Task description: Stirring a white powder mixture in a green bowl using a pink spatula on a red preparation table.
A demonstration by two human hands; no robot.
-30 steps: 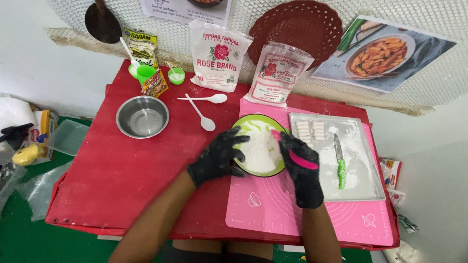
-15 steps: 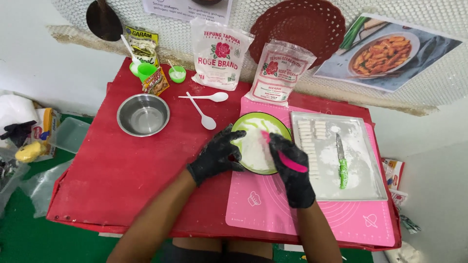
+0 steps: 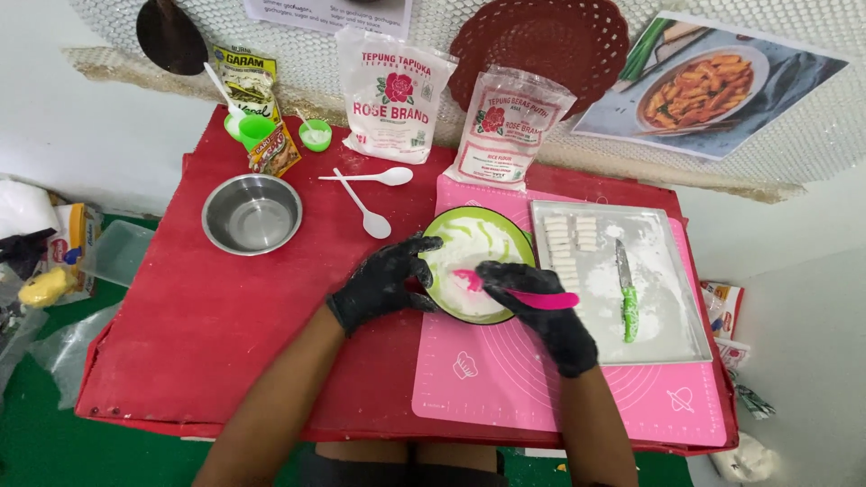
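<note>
Makeshift kitchen: flour bags (image 3: 394,95), bowls (image 3: 252,213)

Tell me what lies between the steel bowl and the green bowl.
In the head view, one white spoon lies on the red table between the steel bowl and green bowl.
</note>
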